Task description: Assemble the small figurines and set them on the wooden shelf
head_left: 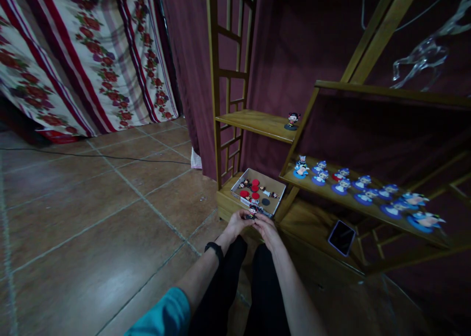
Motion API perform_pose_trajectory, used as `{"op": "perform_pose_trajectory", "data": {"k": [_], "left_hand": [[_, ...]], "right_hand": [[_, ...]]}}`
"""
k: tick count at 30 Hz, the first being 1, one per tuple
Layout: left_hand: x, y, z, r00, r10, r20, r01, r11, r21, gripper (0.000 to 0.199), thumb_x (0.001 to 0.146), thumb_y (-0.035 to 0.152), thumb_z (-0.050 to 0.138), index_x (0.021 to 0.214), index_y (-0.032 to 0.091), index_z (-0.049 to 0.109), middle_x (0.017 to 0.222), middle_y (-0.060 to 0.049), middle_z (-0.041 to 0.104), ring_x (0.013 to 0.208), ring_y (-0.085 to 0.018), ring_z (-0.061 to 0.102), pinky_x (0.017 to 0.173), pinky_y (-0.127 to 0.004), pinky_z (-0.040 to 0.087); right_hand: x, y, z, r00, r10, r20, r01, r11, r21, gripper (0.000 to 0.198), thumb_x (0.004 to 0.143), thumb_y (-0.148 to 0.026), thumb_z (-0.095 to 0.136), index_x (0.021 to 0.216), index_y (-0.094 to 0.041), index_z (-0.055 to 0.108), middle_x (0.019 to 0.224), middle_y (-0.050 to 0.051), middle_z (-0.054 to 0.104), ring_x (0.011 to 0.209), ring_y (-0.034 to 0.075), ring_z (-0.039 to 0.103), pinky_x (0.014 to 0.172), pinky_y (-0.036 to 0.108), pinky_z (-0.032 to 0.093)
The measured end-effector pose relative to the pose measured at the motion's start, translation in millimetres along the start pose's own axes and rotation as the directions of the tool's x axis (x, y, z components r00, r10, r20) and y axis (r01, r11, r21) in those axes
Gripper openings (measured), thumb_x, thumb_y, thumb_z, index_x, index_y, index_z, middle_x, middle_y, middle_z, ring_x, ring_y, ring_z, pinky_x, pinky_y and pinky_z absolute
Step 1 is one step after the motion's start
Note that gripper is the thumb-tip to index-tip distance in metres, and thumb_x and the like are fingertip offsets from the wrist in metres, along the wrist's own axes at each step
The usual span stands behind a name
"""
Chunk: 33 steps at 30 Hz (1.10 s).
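Between my two hands is a small figurine point(252, 210) with dark hair, upright on a dark base. My left hand point(238, 223) pinches it from the left, fingers closed at the base. From the right, my right hand point(265, 226) has its fingers closed on the same figurine. Just beyond them sits a shallow open cardboard box point(278, 191) on the low shelf. Inside it lie red round bases point(255, 183), a dark round base point(265, 202) and several loose figurines point(267, 193). A similar dark-haired figurine point(293, 120) stands on the shelf above.
Several blue-and-white figurines point(342, 185) stand on the right shelf point(318, 189). A phone point(342, 238) lies on the lower level. A clear horse ornament point(423, 56) stands at upper right. On the left are the tiled floor point(121, 218), a black cable point(110, 156) and a flowered curtain point(99, 56).
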<state>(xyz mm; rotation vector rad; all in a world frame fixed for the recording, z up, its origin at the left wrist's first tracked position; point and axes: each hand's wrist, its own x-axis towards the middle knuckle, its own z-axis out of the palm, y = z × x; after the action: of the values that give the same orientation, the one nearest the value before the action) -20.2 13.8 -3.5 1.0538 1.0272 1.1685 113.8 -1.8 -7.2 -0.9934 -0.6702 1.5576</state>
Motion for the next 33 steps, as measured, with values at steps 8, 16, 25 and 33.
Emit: {"op": "perform_pose_trajectory", "data": {"k": [8,16,25,33], "left_hand": [[-1.5,5.0,-1.1,0.999,-0.026,0.025,0.027,0.999,-0.027,0.037,0.044,0.025,0.078,0.077,0.015,0.066,0.069,-0.002,0.064,0.066,-0.015,0.056,0.067,-0.028,0.042],[1.5,5.4,-3.5,0.993,-0.072,0.098,0.082,0.990,-0.111,0.038,0.048,0.023,0.077,0.083,0.012,0.067,0.071,-0.003,0.066,0.063,-0.012,0.055,0.070,-0.027,0.041],[3.2,-1.3,-6.3,0.995,-0.065,0.075,0.073,0.992,-0.106,0.040,0.050,0.023,0.077,0.087,0.013,0.065,0.071,-0.003,0.065,0.063,-0.012,0.056,0.069,-0.028,0.042],[4.2,-4.0,-6.6,0.998,-0.042,0.046,0.045,0.997,-0.070,0.040,0.049,0.024,0.078,0.084,0.013,0.063,0.069,-0.001,0.063,0.062,-0.012,0.056,0.066,-0.027,0.042]], "right_hand": [[-0.9,-1.1,-1.8,0.999,0.015,0.046,-0.016,1.000,0.020,0.032,0.056,-0.023,0.071,0.087,-0.017,0.065,0.091,0.006,0.068,0.091,0.021,0.062,0.088,0.037,0.045],[2.9,0.5,-2.9,0.999,0.008,0.052,-0.008,1.000,0.000,0.035,0.055,-0.020,0.072,0.089,-0.017,0.065,0.093,0.006,0.068,0.091,0.021,0.062,0.089,0.038,0.044],[1.7,-1.1,-1.5,0.999,0.016,0.036,-0.015,1.000,-0.012,0.033,0.056,-0.022,0.071,0.087,-0.019,0.065,0.094,0.006,0.068,0.092,0.022,0.062,0.086,0.039,0.046],[-0.4,-2.4,0.4,0.998,0.022,0.054,-0.021,1.000,-0.013,0.034,0.055,-0.025,0.072,0.088,-0.017,0.065,0.096,0.007,0.067,0.095,0.023,0.060,0.087,0.040,0.044]]}}
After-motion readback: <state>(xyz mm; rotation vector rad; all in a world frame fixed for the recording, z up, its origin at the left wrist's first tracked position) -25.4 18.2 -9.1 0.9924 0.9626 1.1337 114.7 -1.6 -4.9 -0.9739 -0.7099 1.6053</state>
